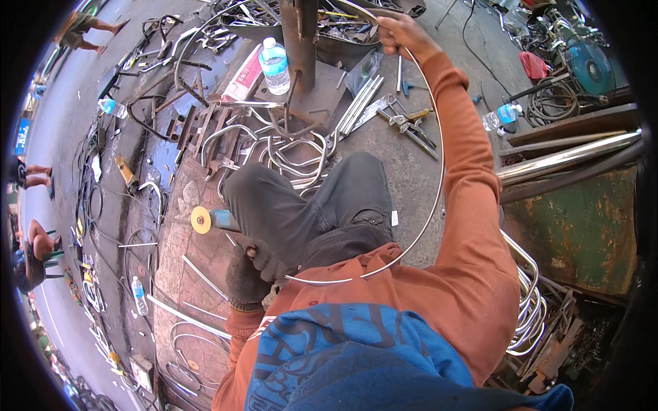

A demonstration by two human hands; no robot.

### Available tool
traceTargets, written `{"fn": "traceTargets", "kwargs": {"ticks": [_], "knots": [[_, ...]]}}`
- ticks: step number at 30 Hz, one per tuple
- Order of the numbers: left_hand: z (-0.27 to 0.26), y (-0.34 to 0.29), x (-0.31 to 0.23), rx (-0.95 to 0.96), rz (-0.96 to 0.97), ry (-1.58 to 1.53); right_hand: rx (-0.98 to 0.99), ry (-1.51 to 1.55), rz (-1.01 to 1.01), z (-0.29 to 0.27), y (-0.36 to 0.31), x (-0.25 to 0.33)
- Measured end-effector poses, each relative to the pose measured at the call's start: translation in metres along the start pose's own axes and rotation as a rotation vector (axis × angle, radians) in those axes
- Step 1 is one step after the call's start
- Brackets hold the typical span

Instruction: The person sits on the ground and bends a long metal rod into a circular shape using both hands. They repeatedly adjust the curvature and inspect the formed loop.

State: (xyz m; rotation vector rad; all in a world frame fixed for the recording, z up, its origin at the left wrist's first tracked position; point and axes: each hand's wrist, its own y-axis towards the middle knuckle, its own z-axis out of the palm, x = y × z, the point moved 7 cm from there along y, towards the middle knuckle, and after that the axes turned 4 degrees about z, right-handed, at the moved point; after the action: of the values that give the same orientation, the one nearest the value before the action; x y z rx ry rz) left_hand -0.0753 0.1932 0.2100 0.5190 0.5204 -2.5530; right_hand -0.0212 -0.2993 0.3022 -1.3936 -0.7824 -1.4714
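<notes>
Stretched out to the upper right, my right hand is bare, its fingers closed on a large, thin, shiny metal hoop. The hoop sweeps down past my right sleeve and across the front of my orange top, where a narrow break shows in its line. Part of it leaves the top of the picture. Low beside my thigh, my left hand wears a dark knit glove. Its fingers are curled by an angle grinder with a blue body and a yellow disc; the grinder's rear is hidden by my leg and hand.
Bent shiny tubes lie in front of my knees. A water bottle stands beside a rusty post. Metal clamps rest on the ground. Long pipes and a fan are at right. Cut rods lie around at left.
</notes>
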Motion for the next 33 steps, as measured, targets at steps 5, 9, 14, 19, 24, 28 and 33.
{"fn": "traceTargets", "kwargs": {"ticks": [5, 9, 14, 19, 24, 28, 33], "knots": [[0.018, -0.002, 0.005, 0.051, 0.071, -0.042, -0.046, -0.006, 0.089, 0.001, 0.011, -0.003], [0.011, 0.003, -0.012, -0.036, 0.075, -0.157, -0.014, 0.17, 0.082, 0.004, -0.033, -0.018], [-0.017, -0.016, 0.015, -0.291, 0.172, -0.252, -0.063, 0.45, -0.02, 0.007, -0.076, -0.038], [-0.016, -0.007, -0.028, -0.471, 0.287, 0.015, -0.372, 0.451, -0.159, 0.048, -0.087, -0.047], [0.006, 0.028, -0.086, -0.246, 0.283, 0.042, -0.441, 0.415, -0.158, 0.074, -0.091, -0.054], [0.006, 0.0, 0.021, -0.048, -0.107, 0.143, -0.322, 0.137, -0.088, 0.01, -0.079, -0.029], [0.021, -0.006, 0.059, 0.308, -0.045, 0.529, -0.048, 0.043, 0.012, -0.011, -0.043, -0.017]]}}
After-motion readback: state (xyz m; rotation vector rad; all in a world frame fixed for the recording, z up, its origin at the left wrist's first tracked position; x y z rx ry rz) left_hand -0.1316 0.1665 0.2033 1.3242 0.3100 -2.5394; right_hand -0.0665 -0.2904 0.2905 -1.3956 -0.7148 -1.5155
